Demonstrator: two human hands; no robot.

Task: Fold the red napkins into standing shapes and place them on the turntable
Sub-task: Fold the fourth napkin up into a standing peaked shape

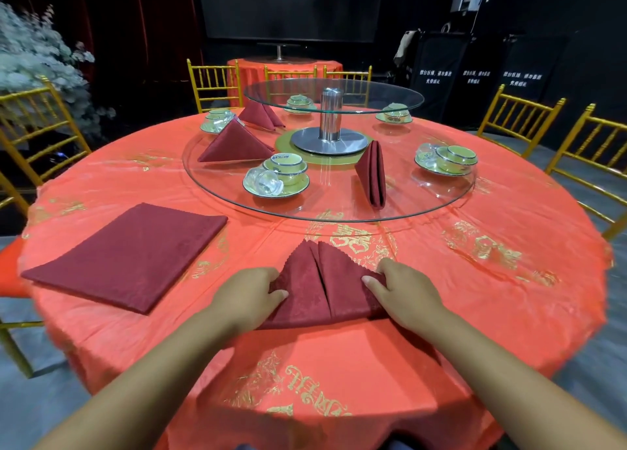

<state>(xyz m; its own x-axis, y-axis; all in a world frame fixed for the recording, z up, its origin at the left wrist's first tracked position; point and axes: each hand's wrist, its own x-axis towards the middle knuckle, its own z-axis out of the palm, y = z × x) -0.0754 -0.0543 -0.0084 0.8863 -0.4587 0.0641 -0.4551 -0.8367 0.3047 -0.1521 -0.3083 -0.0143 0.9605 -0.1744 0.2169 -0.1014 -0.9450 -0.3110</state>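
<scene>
At the near edge of the round table (pixel 475 280), a dark red napkin (pixel 305 290) lies on the orange cloth. It is folded into a triangle, with 2 flaps meeting along a centre slit and the tip pointing toward the turntable (pixel 339 213). The left hand (pixel 249 295) pinches the napkin's left corner, thumb on top and fingers curled over the edge. The right hand (pixel 405 291) grips the right corner the same way. Toward the table's left edge rests a flat napkin (pixel 132 256), folded square, well apart from the hands. On the glass turntable stand 3 folded napkins (pixel 372 174): 1 near its front right rim, 2 along its left side. A bowl set (pixel 281 178) sits between them, near the front rim.
</scene>
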